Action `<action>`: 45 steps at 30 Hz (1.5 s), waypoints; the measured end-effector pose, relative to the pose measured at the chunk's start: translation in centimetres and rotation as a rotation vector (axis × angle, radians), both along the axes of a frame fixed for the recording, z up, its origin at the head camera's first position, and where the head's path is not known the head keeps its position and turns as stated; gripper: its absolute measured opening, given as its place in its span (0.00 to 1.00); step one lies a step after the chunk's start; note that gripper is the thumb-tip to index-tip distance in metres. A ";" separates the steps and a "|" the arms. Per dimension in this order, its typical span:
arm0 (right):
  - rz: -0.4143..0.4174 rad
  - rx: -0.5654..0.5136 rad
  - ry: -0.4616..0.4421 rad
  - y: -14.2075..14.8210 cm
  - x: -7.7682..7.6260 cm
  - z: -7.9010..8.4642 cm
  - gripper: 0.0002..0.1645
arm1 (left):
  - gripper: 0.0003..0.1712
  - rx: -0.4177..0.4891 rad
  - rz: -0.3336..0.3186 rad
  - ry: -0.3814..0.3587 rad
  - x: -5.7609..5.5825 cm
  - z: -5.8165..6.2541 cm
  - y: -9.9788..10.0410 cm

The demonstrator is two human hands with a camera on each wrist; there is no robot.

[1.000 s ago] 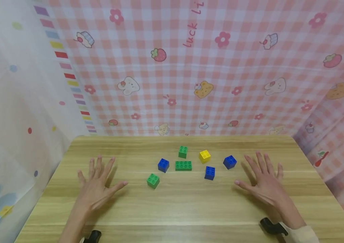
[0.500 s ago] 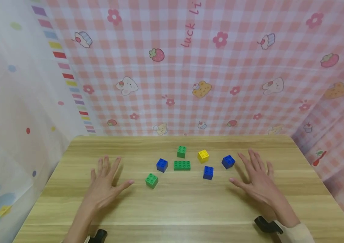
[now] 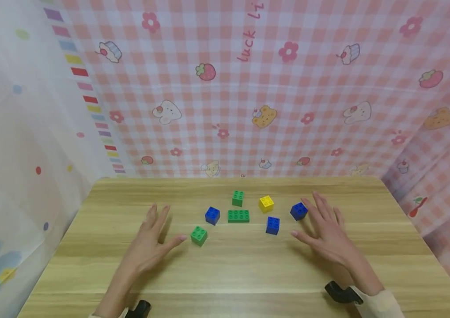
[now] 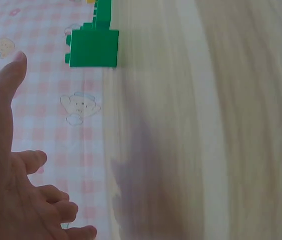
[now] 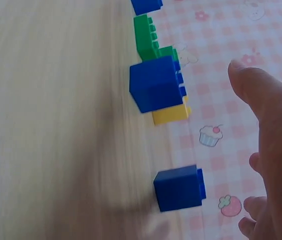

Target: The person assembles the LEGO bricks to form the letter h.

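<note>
Several toy building bricks are spread over the wooden table. My left hand (image 3: 147, 247) hovers left of a square green brick (image 3: 198, 236), thumb out towards it, holding nothing. A blue brick (image 3: 212, 215) stands just behind that one. In the middle lie a long green brick (image 3: 238, 216) and another square green brick (image 3: 238, 198). My right hand (image 3: 330, 238), fingers spread, is beside the rightmost blue brick (image 3: 298, 211); in the right wrist view a gap shows between hand and bricks. Left of it are a yellow brick (image 3: 266, 204) and another blue brick (image 3: 272, 225).
The wooden table (image 3: 225, 274) ends at a pink checked cloth (image 3: 225, 97) behind it. A white patterned cloth (image 3: 18, 132) hangs at the left. Black wrist mounts (image 3: 343, 292) sit at both wrists.
Both hands have moved inward over the table, the left one rightward and the right one leftward, closer to the bricks. The bricks keep their places.
</note>
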State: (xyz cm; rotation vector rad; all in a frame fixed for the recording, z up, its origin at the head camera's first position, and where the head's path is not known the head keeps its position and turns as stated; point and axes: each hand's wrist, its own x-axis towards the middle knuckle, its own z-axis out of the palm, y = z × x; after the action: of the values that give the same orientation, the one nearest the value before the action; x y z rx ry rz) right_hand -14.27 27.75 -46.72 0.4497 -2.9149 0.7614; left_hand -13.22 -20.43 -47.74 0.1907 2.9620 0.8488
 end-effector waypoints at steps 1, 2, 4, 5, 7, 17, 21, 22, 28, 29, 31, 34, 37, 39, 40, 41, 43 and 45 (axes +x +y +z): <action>0.005 -0.008 0.004 -0.1 -0.1 0.0 0.56 | 0.59 0.012 0.000 -0.009 0.0 0.0 0.2; 0.012 -0.017 0.013 -0.3 -0.1 0.0 0.56 | 0.59 0.025 -0.001 -0.018 0.0 0.0 0.4; 0.027 -0.034 0.027 -0.7 -0.2 0.0 0.55 | 0.59 0.053 -0.003 -0.038 0.0 -0.1 0.7; 0.035 -0.042 0.029 -0.9 -0.2 0.1 0.55 | 0.59 0.070 -0.004 -0.046 0.0 -0.2 0.9; 0.048 -0.059 0.036 -1.4 -0.3 0.1 0.55 | 0.59 0.105 -0.006 -0.054 0.1 -0.3 1.2; 0.087 -0.150 0.032 -3.4 -0.3 0.2 0.53 | 0.61 0.278 0.002 -0.050 -0.1 -0.4 2.4; 0.099 -0.178 0.030 -3.9 -0.2 0.2 0.52 | 0.58 0.362 0.022 -0.064 0.0 -0.5 3.0; 0.098 -0.181 0.030 -4.0 -0.1 0.2 0.52 | 0.57 0.393 0.024 -0.068 0.0 -0.5 3.2; 0.089 -0.204 0.024 -4.7 0.1 0.1 0.48 | 0.49 0.541 0.022 -0.064 0.4 -0.9 3.9; 0.093 -0.212 0.023 -4.8 0.0 0.1 0.48 | 0.48 0.552 0.022 -0.056 0.4 -1.0 4.0; 0.101 -0.228 0.016 -5.0 0.0 0.0 0.47 | 0.45 0.575 0.024 -0.048 0.3 -1.2 4.2; 0.110 -0.258 -0.010 -5.3 -0.1 -0.1 0.45 | 0.42 0.596 0.035 -0.054 0.2 -1.3 4.6; 0.103 -0.287 -0.044 -5.5 -0.2 -0.3 0.43 | 0.39 0.617 0.047 -0.078 0.1 -1.4 5.2; 0.101 -0.304 -0.057 -5.7 -0.3 -0.5 0.40 | 0.36 0.633 0.060 -0.093 0.1 -1.4 5.7; 0.100 -0.314 -0.063 -5.8 -0.4 -0.6 0.39 | 0.35 0.639 0.068 -0.097 0.1 -1.5 5.9; 0.099 -0.321 -0.069 -6.0 -0.5 -0.8 0.38 | 0.33 0.646 0.081 -0.103 0.1 -1.5 6.1; 0.087 -0.334 -0.095 -6.2 -0.6 -1.2 0.35 | 0.32 0.649 0.106 -0.107 0.1 -1.6 6.4; 0.075 -0.352 -0.131 -6.5 -0.7 -1.6 0.33 | 0.31 0.644 0.124 -0.106 0.2 -1.7 6.6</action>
State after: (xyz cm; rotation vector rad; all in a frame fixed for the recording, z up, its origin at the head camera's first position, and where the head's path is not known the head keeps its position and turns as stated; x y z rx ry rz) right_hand -14.94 21.24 -48.29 0.4889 -2.8012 1.3296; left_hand -13.03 -13.87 -49.48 -0.0174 2.5203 1.7403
